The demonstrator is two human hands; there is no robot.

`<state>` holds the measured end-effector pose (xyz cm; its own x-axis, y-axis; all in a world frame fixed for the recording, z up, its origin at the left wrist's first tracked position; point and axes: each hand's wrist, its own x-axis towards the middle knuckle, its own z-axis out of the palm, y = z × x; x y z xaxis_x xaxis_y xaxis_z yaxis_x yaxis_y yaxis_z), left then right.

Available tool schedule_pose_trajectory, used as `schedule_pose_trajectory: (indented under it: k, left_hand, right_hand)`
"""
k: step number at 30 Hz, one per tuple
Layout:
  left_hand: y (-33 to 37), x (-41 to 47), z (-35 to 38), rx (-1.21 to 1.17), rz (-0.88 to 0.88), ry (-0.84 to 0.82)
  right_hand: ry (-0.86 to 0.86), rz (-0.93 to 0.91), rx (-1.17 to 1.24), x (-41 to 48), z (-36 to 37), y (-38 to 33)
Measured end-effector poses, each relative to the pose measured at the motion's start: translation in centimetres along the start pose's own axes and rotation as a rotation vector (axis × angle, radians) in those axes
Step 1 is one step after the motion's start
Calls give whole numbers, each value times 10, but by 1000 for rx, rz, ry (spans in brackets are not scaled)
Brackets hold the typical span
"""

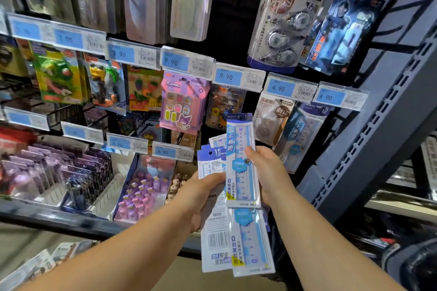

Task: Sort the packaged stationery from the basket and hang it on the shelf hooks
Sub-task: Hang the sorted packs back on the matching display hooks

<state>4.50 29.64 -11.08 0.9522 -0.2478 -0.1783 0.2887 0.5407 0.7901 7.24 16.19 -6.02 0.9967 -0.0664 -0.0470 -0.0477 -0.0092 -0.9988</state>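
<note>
Here, right hand (267,172) pinches one ruler pack (241,139) upright before the shelf (383,130); left hand (203,196) grips a stack of others (217,238); packs likely light, stiff, slippery; best held mid-length, hang-hole free.

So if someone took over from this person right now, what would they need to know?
Left hand: grips a stack of ruler packs.
Right hand: holds one ruler pack, upright and raised above the stack.
Matching hung rulers are just to the right of it.
Done: this batch is picked out and in hand.
Left: hang the raised pack with its matches, then the stack. The basket is out of view.
</note>
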Motion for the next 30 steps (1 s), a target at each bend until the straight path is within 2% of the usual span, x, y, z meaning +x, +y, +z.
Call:
schedule_pose_trajectory:
  k: [8, 13, 19, 27, 30]
  left_hand:
    - [0, 3, -7, 215, 17, 191]
    - [1, 3, -12, 217, 21, 206]
    - [4, 1, -10, 229, 33, 178]
    - [3, 1, -11, 250, 52, 177]
    - [-3, 5, 1, 230, 40, 133]
  right_hand:
    - [115, -47, 132, 6, -14, -3]
    - [144, -67, 114, 7, -30, -4]
    - [185, -95, -17, 10, -51, -3]
    - [442, -198, -252, 5, -75, 11]
    - [627, -211, -273, 4, -99, 13]
